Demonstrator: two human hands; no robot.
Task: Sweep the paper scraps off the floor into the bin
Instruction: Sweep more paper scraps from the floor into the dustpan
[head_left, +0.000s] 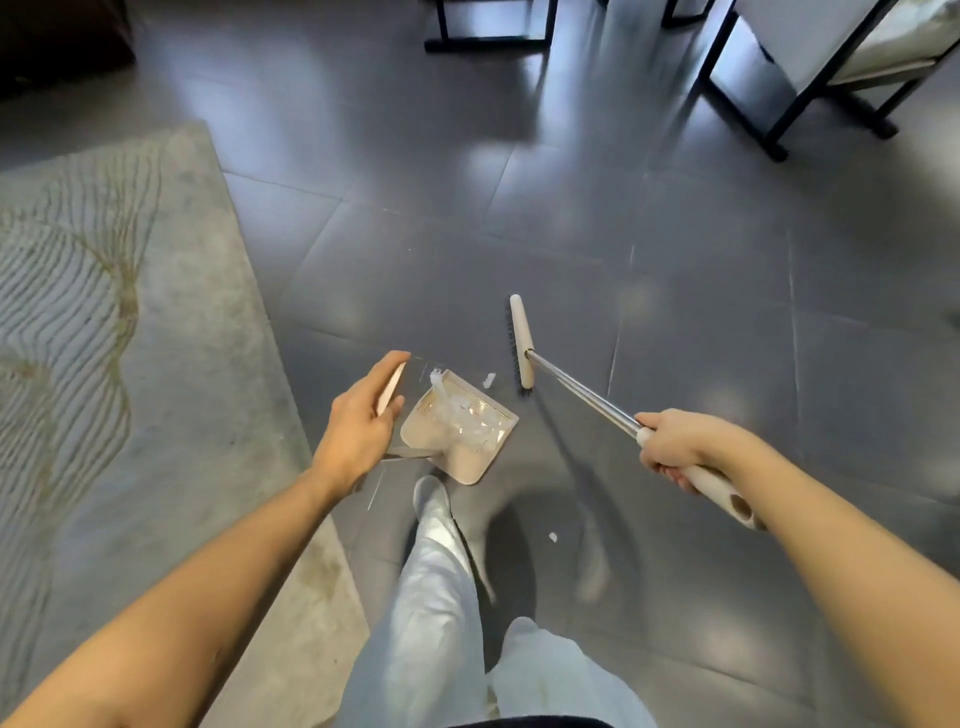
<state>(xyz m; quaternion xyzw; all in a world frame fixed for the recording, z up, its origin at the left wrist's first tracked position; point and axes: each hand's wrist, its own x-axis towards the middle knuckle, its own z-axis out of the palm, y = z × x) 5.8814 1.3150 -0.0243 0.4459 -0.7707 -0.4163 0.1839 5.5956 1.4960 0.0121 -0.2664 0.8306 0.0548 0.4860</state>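
My left hand (358, 421) grips the pale handle of a beige dustpan (470, 457) that rests on the dark tiled floor in front of my feet. Several white paper scraps (467, 423) lie inside the pan. One scrap (488, 379) sits on the floor just past the pan's lip, and another small scrap (552, 537) lies near my right leg. My right hand (675, 447) is closed around the broom's metal-and-white handle (587, 395). The broom head (521, 340), cream with dark bristles, stands on the floor just right of the pan's mouth.
A grey patterned rug (119, 338) covers the floor to the left, its edge close to the dustpan. Black-framed chairs (810, 78) stand at the upper right and a black frame (488, 36) at top centre. My legs in pale trousers (436, 597) are below the pan.
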